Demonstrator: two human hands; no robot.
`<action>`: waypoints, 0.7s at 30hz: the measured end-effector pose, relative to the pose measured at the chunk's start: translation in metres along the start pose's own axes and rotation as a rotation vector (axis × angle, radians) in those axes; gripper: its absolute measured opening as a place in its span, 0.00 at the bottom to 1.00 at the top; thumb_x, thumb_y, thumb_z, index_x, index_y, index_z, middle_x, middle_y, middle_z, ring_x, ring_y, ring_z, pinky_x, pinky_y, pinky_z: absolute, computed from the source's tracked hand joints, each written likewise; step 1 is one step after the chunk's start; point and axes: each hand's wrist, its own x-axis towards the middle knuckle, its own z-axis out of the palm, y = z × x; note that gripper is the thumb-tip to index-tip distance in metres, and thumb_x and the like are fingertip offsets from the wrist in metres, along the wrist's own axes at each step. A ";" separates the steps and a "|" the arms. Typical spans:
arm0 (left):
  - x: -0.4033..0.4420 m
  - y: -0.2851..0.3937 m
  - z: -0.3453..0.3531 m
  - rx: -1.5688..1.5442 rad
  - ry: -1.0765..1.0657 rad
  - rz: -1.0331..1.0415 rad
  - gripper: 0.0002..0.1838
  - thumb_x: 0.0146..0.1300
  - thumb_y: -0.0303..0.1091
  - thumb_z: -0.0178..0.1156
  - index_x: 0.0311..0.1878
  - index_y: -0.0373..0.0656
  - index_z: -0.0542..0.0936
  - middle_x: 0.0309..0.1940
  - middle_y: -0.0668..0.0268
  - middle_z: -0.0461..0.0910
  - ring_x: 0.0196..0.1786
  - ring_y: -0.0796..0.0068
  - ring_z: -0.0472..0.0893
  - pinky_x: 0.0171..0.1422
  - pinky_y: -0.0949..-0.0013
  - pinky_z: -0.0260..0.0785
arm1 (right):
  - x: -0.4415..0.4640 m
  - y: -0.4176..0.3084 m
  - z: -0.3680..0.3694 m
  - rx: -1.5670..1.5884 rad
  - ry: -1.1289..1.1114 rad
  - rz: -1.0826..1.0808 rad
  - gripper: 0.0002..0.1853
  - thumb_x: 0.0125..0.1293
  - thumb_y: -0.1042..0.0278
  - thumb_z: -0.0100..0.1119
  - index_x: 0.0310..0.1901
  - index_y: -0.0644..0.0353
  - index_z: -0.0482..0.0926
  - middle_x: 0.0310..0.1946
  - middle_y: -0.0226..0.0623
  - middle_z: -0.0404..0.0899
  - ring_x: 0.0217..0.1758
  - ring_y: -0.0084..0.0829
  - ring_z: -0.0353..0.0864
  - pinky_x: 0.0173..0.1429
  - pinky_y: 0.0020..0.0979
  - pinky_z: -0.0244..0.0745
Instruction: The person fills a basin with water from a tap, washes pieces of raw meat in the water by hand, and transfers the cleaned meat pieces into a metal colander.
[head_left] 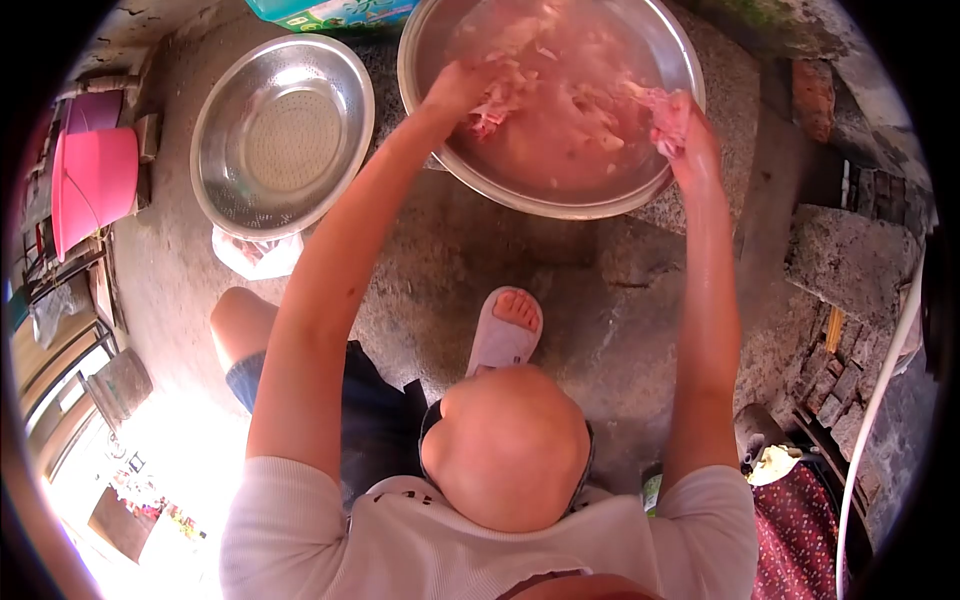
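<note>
A wide metal basin [560, 208] holds cloudy pink water with pieces of raw meat [590, 115] in it. Over the left part of the basin, my left hand [462, 88] is closed around pink meat [492, 112] at the water's surface. My right hand [693, 140] is at the basin's right rim, its fingers wrapped round another piece of raw meat [667, 118] above the water. To the left of the basin stands a metal colander [290, 140] with a perforated bottom and no meat visible inside.
A white plastic bag [255, 256] lies below the colander. A green-blue package [340, 12] is behind it, and a pink bucket [98, 185] stands far left. Stone blocks [850, 262] and a white hose [880, 400] are at the right. My slippered foot [505, 330] is below the basin.
</note>
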 end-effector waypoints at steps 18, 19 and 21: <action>-0.016 0.016 0.024 -0.727 -0.130 -0.171 0.16 0.64 0.34 0.42 0.48 0.34 0.70 0.40 0.59 0.76 0.42 0.65 0.77 0.49 0.63 0.71 | -0.025 0.012 0.083 -1.230 -0.180 -0.462 0.22 0.60 0.69 0.52 0.57 0.53 0.63 0.47 0.39 0.71 0.48 0.33 0.73 0.51 0.28 0.67; -0.019 0.019 0.027 -0.801 -0.147 -0.177 0.16 0.64 0.34 0.42 0.49 0.34 0.70 0.41 0.59 0.76 0.43 0.64 0.77 0.50 0.61 0.70 | -0.025 0.020 0.090 -1.009 -0.244 -0.403 0.22 0.61 0.68 0.52 0.57 0.55 0.62 0.47 0.38 0.70 0.47 0.32 0.73 0.50 0.27 0.67; -0.013 0.011 0.026 -0.956 -0.346 -0.121 0.15 0.64 0.32 0.41 0.49 0.35 0.69 0.40 0.58 0.76 0.43 0.62 0.76 0.51 0.59 0.70 | -0.023 0.045 0.096 -0.561 -0.362 -0.284 0.23 0.61 0.67 0.53 0.57 0.59 0.60 0.47 0.36 0.70 0.45 0.30 0.72 0.48 0.27 0.68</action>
